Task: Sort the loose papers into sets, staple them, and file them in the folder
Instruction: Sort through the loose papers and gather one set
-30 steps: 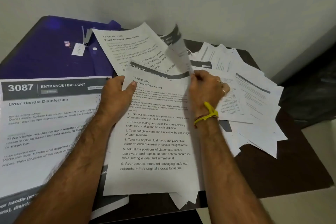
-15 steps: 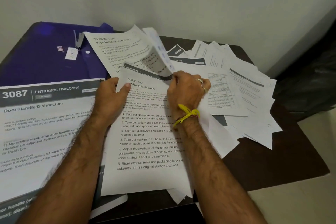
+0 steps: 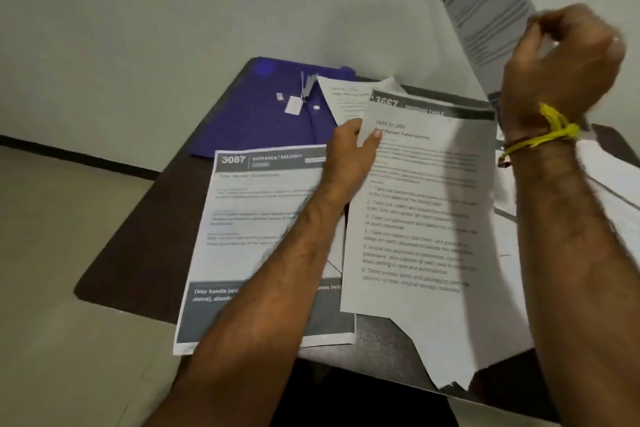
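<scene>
Head view: the right hand (image 3: 568, 55) pinches a lifted sheet (image 3: 485, 7) high above the table (image 3: 138, 253). The left hand (image 3: 349, 152) presses the stack (image 3: 422, 218) flat, fingers straight, beside the 3087 sheet (image 3: 263, 218). The folder (image 3: 256, 118) lies behind both.

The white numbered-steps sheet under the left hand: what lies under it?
Under the numbered-steps sheet, a dark-header sheet marked 3667 sticks out at the top; more sheet corners show below. Their text is covered.
</scene>
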